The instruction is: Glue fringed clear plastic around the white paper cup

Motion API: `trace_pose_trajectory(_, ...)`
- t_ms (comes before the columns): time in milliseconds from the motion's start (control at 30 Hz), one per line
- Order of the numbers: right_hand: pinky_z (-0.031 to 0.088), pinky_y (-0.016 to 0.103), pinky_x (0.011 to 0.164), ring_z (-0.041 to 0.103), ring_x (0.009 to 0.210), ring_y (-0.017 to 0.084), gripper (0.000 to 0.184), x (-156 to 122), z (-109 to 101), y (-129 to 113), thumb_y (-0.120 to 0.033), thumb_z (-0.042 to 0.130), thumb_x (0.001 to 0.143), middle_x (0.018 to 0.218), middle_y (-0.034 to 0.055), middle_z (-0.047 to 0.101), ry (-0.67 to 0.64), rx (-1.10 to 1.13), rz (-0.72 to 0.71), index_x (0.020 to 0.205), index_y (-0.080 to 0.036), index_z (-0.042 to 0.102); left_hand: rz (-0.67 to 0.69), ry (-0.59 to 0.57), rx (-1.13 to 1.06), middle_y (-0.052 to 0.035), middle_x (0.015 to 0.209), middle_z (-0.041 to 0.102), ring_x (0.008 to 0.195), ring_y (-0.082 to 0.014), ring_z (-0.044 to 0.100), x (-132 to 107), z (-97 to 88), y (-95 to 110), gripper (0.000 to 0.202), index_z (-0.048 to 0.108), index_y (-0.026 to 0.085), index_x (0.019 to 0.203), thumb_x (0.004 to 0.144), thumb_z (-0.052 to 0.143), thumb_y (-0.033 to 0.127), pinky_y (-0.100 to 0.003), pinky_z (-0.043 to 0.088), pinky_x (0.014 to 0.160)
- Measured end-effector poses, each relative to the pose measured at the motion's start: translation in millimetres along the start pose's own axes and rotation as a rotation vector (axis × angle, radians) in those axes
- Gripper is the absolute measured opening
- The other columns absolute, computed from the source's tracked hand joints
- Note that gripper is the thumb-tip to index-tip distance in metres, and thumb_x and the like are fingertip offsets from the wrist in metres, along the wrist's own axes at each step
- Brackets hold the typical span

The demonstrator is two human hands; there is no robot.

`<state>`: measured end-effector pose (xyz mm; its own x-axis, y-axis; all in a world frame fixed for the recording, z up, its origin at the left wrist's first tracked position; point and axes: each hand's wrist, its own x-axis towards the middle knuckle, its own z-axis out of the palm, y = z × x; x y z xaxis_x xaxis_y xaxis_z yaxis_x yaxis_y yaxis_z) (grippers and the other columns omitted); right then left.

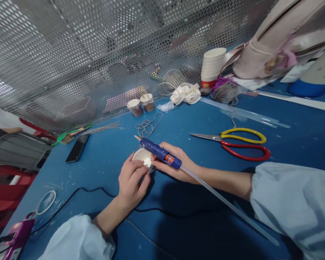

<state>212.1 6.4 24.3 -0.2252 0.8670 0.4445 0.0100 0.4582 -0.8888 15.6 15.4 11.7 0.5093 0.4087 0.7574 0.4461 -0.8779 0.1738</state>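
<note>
My right hand is wrapped around a blue hot glue gun, its tip pointing up and left. A long translucent glue stick sticks out of the gun's back end. My left hand has its fingers closed on a small white cup, which lies under the gun's barrel; the fingers hide part of it. Fingertips of my right hand reach the cup's right side. Just beyond lies a loop of grey cord. Scissors with one yellow and one red handle lie to the right.
Two small wrapped cups, stacked paper cups, yarn and glue sticks stand or lie at the back. A phone is at left. A black cable crosses the blue table. A perforated metal screen rises behind.
</note>
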Motion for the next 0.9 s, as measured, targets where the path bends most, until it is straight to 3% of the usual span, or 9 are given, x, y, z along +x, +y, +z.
trace_pose_trajectory(200, 0.045, 0.025, 0.067, 0.055, 0.071, 0.013, 0.010, -1.3, 0.9, 0.5, -0.019, 0.062, 0.081, 0.081, 0.0001, 0.057, 0.011, -0.066, -0.017, 0.088, -0.018, 0.055, 0.033, -0.010, 0.105, -0.0044, 0.086, 0.063, 0.081, -0.0164, 0.064, 0.1, -2.1, 0.8, 0.021, 0.060, 0.016, 0.092, 0.074, 0.064, 0.006, -0.052, 0.047, 0.096)
trace_pose_trajectory(500, 0.046, 0.027, 0.067, 0.057, 0.071, 0.014, 0.009, -2.5, 1.4, 2.3, -0.018, 0.060, 0.081, 0.082, 0.0020, 0.059, 0.012, -0.066, -0.025, 0.089, -0.016, 0.056, 0.216, -0.013, 0.247, -0.0048, 0.085, 0.065, 0.085, -0.0186, 0.067, 1.9, -4.7, 0.5, 0.022, 0.061, 0.017, 0.086, 0.072, 0.067, 0.002, -0.058, 0.047, 0.095)
trace_pose_trajectory(700, 0.046, 0.027, 0.067, 0.057, 0.072, 0.014, 0.011, -2.3, 1.5, 4.0, -0.017, 0.061, 0.080, 0.083, 0.0021, 0.058, 0.016, -0.062, -0.042, 0.090, -0.016, 0.056, 0.356, -0.093, 0.356, -0.0079, 0.081, 0.066, 0.088, -0.0241, 0.067, 4.5, -10.2, -1.7, 0.020, 0.063, 0.014, 0.088, 0.072, 0.070, 0.004, -0.061, 0.047, 0.094)
trace_pose_trajectory(900, 0.046, 0.027, 0.067, 0.057, 0.071, 0.014, 0.012, -1.9, 1.6, 3.5, -0.016, 0.062, 0.079, 0.082, 0.0016, 0.059, 0.015, -0.071, -0.023, 0.089, -0.016, 0.056, 0.394, -0.139, 0.354, -0.0108, 0.079, 0.068, 0.086, -0.0266, 0.068, 6.7, -12.6, -1.1, 0.021, 0.062, 0.009, 0.095, 0.075, 0.066, 0.006, -0.064, 0.047, 0.092)
